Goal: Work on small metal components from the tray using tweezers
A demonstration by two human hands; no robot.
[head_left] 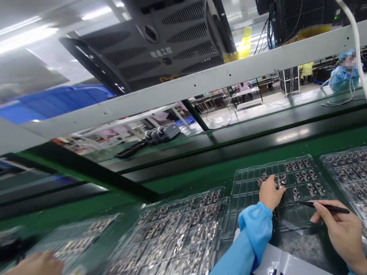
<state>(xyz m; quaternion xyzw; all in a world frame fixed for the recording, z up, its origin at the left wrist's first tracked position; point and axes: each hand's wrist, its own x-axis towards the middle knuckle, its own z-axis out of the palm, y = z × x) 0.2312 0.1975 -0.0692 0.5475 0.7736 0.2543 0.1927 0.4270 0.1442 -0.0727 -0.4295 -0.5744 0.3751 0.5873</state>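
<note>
My left hand [270, 193], in a blue sleeve, reaches over a clear compartment tray [243, 191] with its fingers closed round small metal parts [280, 181]. Other such parts sit in the tray's right-hand compartments. My right hand [341, 225] holds black tweezers [334, 207], their tip pointing left, close to a single part [296, 193] in the tray. Whether the tips touch that part cannot be made out.
Filled trays [172, 233] lie left of my left arm, another [352, 172] at the far right. Another person's hand [38, 263] is at bottom left. A white shelf beam [183, 89] crosses overhead, under a black machine [160, 42]. A white sheet [283, 259] lies below the tray.
</note>
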